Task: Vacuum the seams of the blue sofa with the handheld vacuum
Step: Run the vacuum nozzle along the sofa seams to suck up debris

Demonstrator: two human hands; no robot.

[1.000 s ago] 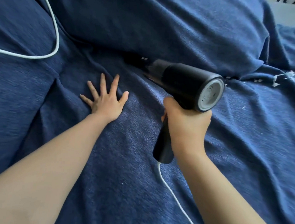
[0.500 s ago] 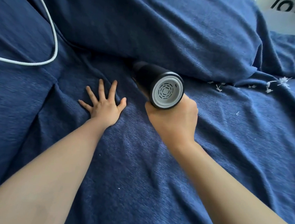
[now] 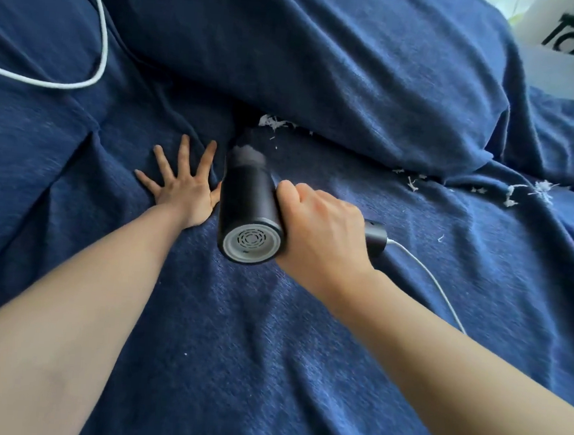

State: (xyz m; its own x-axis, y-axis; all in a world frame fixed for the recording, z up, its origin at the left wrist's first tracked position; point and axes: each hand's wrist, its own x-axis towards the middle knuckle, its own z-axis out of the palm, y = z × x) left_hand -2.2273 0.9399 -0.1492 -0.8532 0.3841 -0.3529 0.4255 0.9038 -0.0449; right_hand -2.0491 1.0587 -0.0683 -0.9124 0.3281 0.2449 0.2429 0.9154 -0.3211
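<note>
The right hand grips the handle of the black handheld vacuum, fingers curled tight around it. The handle now lies out to the right, its end cap showing past the wrist; a second ago it pointed down toward the camera. The vacuum body has turned from lying across the view to pointing away from the camera, so its grey vented rear cap faces the lens and its nozzle end sits at the seam between the seat and the back cushion of the blue sofa. The nozzle tip itself is in shadow and cannot be made out clearly.

The left hand stays flat on the seat fabric, fingers straight and spread apart, pressing the cover just left of the vacuum; its thumb is now partly hidden behind the vacuum body.

White debris lies in the seam just right of the nozzle end, and more white scraps are scattered along the seam toward the right edge. The white cord leaves the handle end and runs down to the right, where half a second ago it was hidden. A loop of the same kind of cord lies on the sofa at upper left.
</note>
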